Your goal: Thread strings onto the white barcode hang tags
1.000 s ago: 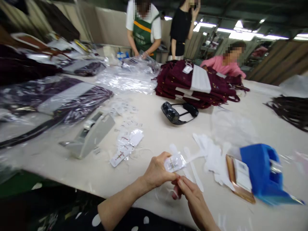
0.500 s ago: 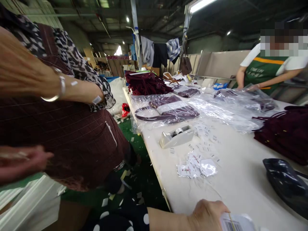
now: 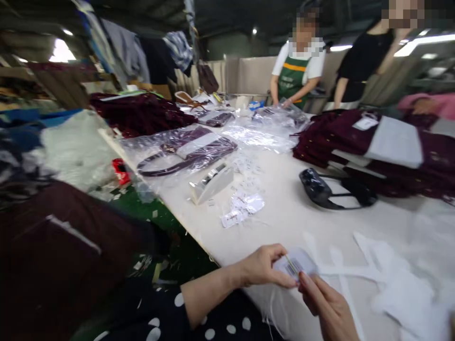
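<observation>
Near the table's front edge, my left hand (image 3: 265, 266) grips a small stack of barcode tags (image 3: 306, 259) between thumb and fingers. A thin yellowish band crosses the face of the top tag. My right hand (image 3: 329, 303) is closed in a pinch at the lower edge of the same tags, beside the left thumb; whether it grips the card or the band is hard to make out. White strings (image 3: 275, 308) hang below the hands. Beyond them, loose white tags and small stickers (image 3: 245, 206) lie next to a tape dispenser (image 3: 212, 183).
A bagged maroon handbag (image 3: 199, 147) lies at the table's left edge, with maroon piles (image 3: 135, 111) behind and more (image 3: 355, 137) at right. A black strapped object (image 3: 336, 189) and white paper scraps (image 3: 401, 279) lie on the right. A co-worker in a green apron (image 3: 293, 78) handles plastic bags.
My view has swung right. The tags have come up into fuller view in my left hand, and my right hand has appeared, pinching them. The nearby person's arms have left the view.
</observation>
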A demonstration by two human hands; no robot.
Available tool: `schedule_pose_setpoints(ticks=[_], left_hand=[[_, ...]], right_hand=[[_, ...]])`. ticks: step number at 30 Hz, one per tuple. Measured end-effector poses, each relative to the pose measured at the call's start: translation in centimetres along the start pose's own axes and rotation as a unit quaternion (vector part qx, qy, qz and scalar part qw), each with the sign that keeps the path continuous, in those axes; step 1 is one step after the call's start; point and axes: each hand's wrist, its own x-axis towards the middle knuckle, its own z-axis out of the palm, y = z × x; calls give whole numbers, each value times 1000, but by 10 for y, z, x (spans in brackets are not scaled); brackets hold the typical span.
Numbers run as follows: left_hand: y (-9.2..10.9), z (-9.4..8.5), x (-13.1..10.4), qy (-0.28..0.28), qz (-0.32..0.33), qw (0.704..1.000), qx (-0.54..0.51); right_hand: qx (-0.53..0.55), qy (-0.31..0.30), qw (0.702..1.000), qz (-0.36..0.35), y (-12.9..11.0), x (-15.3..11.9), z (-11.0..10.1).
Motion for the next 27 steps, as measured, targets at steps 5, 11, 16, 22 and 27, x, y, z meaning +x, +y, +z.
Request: schedule_pose_setpoints(ticks=[5,11,16,22,27], left_hand=[[-5,8,7,-27,-52,984,-170],[-12,17,23,18,-100,959,-264],[-14,20,31,43,-133,937,-320],[-19,23,36,49,-147,926,-343],[-12,21,39,81,-96,941,-313]], right_hand=[[27,21,999,-34,-12,0,2],[176,12,984,-37,-2,-6,-6],[274,71,945,-166,3,-15,-11],[375,68,900,-211,-6,-15,-2],[717,52,695,-21,0,-4,3]])
